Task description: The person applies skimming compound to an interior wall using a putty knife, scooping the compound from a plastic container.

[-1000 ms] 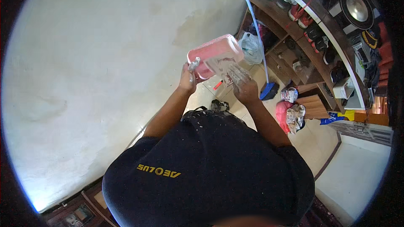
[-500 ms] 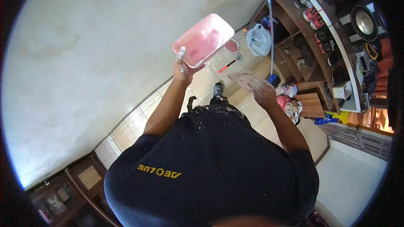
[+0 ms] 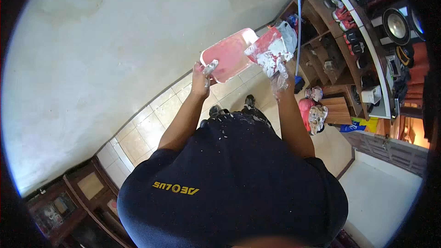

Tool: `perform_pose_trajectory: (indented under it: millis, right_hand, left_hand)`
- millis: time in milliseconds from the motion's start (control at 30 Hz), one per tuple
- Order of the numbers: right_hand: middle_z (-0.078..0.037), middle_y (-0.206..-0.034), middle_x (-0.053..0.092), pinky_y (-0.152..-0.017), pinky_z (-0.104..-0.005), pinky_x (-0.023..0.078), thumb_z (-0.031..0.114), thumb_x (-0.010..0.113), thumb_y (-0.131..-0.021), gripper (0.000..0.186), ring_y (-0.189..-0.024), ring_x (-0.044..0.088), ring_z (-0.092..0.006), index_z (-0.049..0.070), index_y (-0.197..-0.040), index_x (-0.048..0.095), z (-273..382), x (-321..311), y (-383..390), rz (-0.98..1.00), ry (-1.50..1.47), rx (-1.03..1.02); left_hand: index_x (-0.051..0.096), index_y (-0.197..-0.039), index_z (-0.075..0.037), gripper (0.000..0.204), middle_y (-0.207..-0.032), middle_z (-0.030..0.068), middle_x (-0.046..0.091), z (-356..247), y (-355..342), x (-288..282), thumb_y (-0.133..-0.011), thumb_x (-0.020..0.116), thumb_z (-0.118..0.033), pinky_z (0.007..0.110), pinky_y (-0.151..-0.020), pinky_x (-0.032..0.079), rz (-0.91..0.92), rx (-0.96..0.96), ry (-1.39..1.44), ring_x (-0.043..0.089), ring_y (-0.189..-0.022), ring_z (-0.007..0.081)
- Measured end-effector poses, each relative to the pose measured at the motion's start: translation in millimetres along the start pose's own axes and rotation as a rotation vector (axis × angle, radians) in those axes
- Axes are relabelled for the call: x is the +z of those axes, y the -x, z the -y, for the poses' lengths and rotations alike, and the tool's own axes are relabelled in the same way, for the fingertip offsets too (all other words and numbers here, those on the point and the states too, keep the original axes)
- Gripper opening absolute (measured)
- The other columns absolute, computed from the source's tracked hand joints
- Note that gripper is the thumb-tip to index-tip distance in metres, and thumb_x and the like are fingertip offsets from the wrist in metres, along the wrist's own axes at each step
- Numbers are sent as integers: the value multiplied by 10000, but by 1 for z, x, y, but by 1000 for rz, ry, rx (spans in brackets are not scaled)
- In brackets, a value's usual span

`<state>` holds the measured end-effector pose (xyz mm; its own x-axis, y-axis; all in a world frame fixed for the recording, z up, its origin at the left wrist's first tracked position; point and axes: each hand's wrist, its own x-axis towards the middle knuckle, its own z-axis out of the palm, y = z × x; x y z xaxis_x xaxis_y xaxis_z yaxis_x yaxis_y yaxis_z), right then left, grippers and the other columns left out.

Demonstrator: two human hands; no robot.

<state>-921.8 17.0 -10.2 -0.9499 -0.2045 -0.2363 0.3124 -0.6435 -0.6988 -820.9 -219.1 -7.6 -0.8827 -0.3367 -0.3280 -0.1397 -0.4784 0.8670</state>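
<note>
My left hand (image 3: 200, 82) grips a pink tray with a white rim (image 3: 232, 55) by its near left corner, thumb over the edge. A whitish paste coats that thumb. In my right hand (image 3: 282, 81) is a flat red scraper (image 3: 268, 48), its face partly covered in white paste. The scraper's left edge overlaps the tray's right end in view; whether the two touch I cannot tell. White smears cover the fingers of my right hand, which wrap round the scraper's lower end.
A pale wall (image 3: 115, 55) runs along the left, above a tiled floor (image 3: 151, 126). On the right stands a shelf (image 3: 317, 41) with shoes, and a blue broom (image 3: 298, 41) leans by it. A plastic bag (image 3: 288, 34) lies behind the scraper. Paste-stained containers (image 3: 318, 118) sit near a wooden board (image 3: 336, 111).
My right hand has swung up and left, bringing the scraper to the tray's right end, with its white-pasted face now showing. The tray has shifted slightly right and down. The floor hammer is hidden now.
</note>
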Motion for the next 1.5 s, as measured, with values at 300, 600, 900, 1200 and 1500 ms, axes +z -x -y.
perform_pose_trajectory:
  millis: [300,600,900,1200,1500]
  right_hand:
    - [-41,-973,623,-588,-264,496,141,544,-944,267,-716,582,-112,-7,-1164,576,11,-51,-5,67,485,235]
    - [-19,-702,463,-489,-295,455,405,418,-980,376,-553,477,-156,41,-949,505,36,-85,-13,498,-688,699]
    - [11,-683,497,-466,-297,403,626,480,-880,515,-509,459,-146,116,-884,545,42,-81,-39,543,-402,503]
    - [-301,-870,622,-781,-541,450,338,428,-937,419,-858,585,-492,-39,-902,609,51,-36,-23,-51,1632,-260]
    - [-306,-873,609,-819,-552,446,291,445,-893,364,-857,578,-493,-44,-935,581,65,-45,5,62,1915,-276]
  left_hand:
    - [367,-1343,-90,578,-1272,142,530,-17,-16,24,-918,519,-451,526,-769,555,-46,18,322,612,-1027,325]
    - [422,-1282,-67,537,-1179,123,592,-25,-29,41,-850,650,-288,427,-712,590,32,181,-90,663,-934,261]
    - [345,-1278,-18,594,-1155,156,577,10,-11,63,-846,687,-238,409,-689,596,6,-8,-222,647,-950,260]
    - [372,-1233,-42,495,-1113,134,596,18,-9,96,-859,671,-171,394,-636,600,33,-22,3,659,-889,233]
    - [409,-1268,-47,434,-1192,164,593,37,-16,87,-918,555,-259,435,-648,612,52,-87,48,684,-869,275]
